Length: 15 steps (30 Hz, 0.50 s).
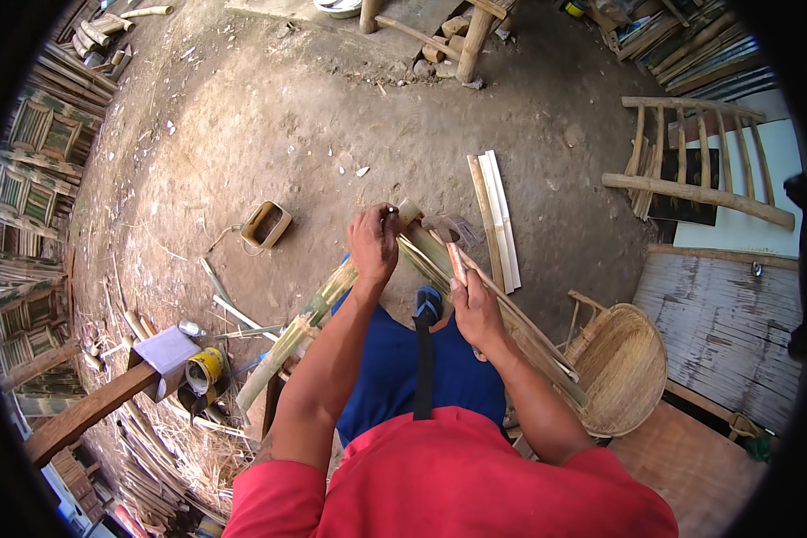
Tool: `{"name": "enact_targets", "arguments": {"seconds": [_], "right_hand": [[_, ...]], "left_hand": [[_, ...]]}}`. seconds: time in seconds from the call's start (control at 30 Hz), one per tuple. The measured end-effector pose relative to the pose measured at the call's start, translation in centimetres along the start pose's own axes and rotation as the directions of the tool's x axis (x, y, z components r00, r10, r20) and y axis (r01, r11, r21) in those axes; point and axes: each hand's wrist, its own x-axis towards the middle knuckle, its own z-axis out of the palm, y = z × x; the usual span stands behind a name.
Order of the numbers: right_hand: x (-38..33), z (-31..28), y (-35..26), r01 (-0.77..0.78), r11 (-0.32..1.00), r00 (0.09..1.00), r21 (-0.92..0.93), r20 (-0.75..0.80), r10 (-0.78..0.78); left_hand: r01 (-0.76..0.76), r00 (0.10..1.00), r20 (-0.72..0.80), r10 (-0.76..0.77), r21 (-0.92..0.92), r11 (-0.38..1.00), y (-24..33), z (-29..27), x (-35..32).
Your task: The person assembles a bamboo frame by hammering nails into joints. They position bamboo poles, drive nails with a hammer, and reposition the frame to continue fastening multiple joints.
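Left hand (374,242): bends fingers inward, just beside the bamboo stub (409,213); cannot tell how tightly closed or on what, with the grip side turned from view.
Right hand (478,314): wraps closed around the orange-handled tool (458,264).
Orange-handled tool: juts forward from the right hand, toward the stub.
Split bamboo (426,260): lies between both hands, runs back beside the right one.
Long bamboo piece (282,354): slants back and leftward from beneath the left forearm.
Blue sandal (429,305): shows just left of the right hand.
Pale strips (502,224): lie on the ground, forward and slightly right of the right hand.
Woven basket (632,368): leans right of the right hand and farther back.
Wooden rack (699,192): stands well right and forward of the right hand.
Yellow container (252,219): sits left of the left hand, well apart.
Yellow can (204,366): stands left and back of the left hand.
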Motion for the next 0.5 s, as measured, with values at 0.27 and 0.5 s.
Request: {"name": "enact_targets", "arguments": {"seconds": [0.27,0.5], "right_hand": [[0.4,-5.1,-6.1,0.295,0.948,0.956,0.118,-0.043,-0.292],[2.2,-3.3,-6.5,0.485,0.861,0.861,-0.154,-0.091,-0.501]], "left_hand": [[-0.106,0.993,0.043,0.107,-0.015,0.994,0.2,-0.4,0.7],[-0.022,0.998,0.060,0.020,0.023,1.000,0.6,-0.7,0.4]]}}
